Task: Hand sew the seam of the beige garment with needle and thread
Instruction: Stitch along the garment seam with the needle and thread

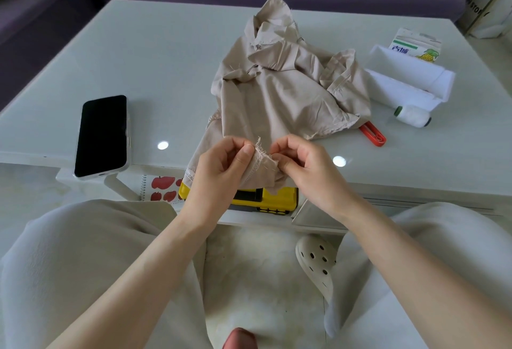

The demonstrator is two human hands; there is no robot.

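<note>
Garment (279, 91): beige, crumpled at the centre of the table (155, 52). One corner is drawn over the near edge, where both hands hold it above the lap.

The left hand (221, 171) pinches the frayed seam edge between thumb and curled fingers. The right hand (307, 171), just beside it, has thumb and forefinger clamped on the same fold, with its other fingers curled. The two hands nearly touch across the seam. Needle and thread at the fingertips are too fine to make out.

A phone (102, 135) lies face up, screen dark, at the near-left edge. A red tool (372, 134) lies against the right hem of the garment, partly under it. A spool (412, 116) of white thread lies on its side toward the right edge, just in front of a white tray (410, 83). A carton (415, 47) stands behind the tray.

Below the near edge, a yellow case (266, 199) and a notebook (163, 188) printed with apples rest on a lower shelf.
</note>
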